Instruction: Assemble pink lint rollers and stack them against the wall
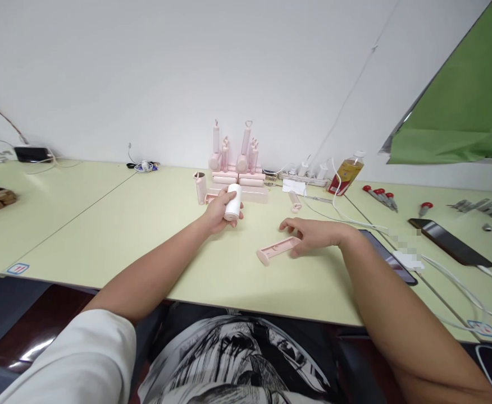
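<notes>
My left hand (219,212) is closed around a white cylinder (233,203) with a pinkish lower end, held above the table. To the right, my right hand (311,234) hovers with its fingers apart and curved. Its thumb side overlaps the end of a pink, open trough-shaped part (277,248) with a rounded end cap; whether they touch, I cannot tell. Behind my left hand stands a pink hollow sleeve (200,188), open at its top. A small pale pink piece (295,202) lies beyond my right hand.
Against the wall stand pink parts (246,151) in rows, some with loops on top. A power strip (303,178), drink bottle (346,173) and red-ended tools (379,196) sit at the back right. Phones (450,242) and white cables (456,280) lie on the right.
</notes>
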`<state>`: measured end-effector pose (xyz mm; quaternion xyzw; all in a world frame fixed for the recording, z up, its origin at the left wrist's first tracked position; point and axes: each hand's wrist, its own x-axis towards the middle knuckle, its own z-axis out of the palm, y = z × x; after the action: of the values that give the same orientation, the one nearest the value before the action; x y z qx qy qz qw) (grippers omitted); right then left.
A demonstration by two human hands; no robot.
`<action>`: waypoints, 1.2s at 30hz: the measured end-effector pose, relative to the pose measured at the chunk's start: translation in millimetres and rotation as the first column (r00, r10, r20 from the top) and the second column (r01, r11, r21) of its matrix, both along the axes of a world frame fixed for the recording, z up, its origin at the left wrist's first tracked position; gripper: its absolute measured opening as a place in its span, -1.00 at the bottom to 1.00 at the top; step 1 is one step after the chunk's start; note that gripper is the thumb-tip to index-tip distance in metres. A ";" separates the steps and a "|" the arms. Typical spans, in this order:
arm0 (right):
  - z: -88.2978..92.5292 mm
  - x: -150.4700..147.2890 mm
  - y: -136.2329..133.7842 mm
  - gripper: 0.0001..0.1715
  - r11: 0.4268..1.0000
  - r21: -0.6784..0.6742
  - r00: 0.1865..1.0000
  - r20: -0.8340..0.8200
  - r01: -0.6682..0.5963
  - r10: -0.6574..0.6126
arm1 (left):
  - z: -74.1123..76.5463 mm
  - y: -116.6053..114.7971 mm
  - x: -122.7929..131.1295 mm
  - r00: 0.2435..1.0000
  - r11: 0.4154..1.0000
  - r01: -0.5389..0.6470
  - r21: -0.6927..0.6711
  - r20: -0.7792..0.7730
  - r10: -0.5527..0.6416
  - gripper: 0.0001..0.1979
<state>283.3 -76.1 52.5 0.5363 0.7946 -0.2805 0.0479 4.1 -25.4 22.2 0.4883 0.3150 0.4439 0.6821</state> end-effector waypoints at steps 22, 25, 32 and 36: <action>-19.4 -35.6 13.3 -0.79 0.763 -0.215 0.408 -0.740 0.610 -0.535 | -1.6 -12.7 3.3 0.964 0.984 0.070 0.165 -0.263 -0.024 -0.33; -17.5 -35.8 16.6 -0.70 0.718 -0.289 0.064 -0.905 0.633 -0.420 | -1.0 -15.7 5.4 0.967 0.975 0.025 0.220 -0.253 0.033 -0.32; -22.6 -66.1 1.4 -0.50 0.848 -0.141 -0.061 -0.990 0.511 -0.127 | -8.4 -24.7 12.7 0.981 0.938 0.060 0.341 -0.191 0.006 -0.19; -32.4 -86.5 -8.3 -0.48 0.852 -0.021 0.016 -0.999 0.524 -0.035 | -9.3 -25.3 14.5 0.986 0.914 0.042 0.402 -0.164 0.026 -0.10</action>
<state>196.8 -84.4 20.1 0.3508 0.5222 -0.4185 -0.6551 18.6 -50.7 13.0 0.6553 0.2702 0.4544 0.5396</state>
